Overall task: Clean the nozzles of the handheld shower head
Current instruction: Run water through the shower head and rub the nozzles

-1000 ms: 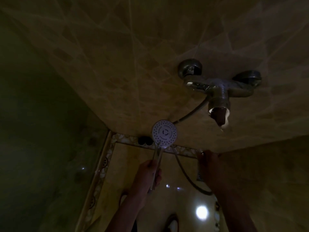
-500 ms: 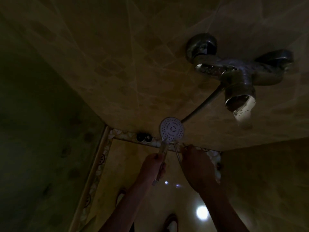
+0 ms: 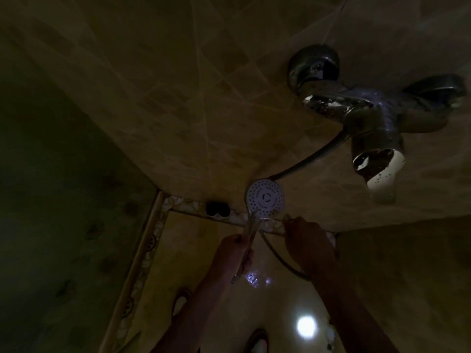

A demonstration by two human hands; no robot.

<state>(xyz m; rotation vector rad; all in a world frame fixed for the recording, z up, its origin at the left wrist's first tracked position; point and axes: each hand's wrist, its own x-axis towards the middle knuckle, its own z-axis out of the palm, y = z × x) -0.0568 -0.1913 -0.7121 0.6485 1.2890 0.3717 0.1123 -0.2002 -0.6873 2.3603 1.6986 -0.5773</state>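
Dark bathroom, tan tiles. Shower head (image 3: 265,202) in the middle, round white face with small holes turned toward the camera. Left hand (image 3: 233,253) wrapped tight round its handle, just below the face. Right hand (image 3: 307,244) just right of the handle, fingers curled, close to the hose (image 3: 276,256); too dark to tell if pinching something. Shiny metal tap (image 3: 369,115) on the wall, up on the right. Bright light spot (image 3: 305,326) near the bottom.
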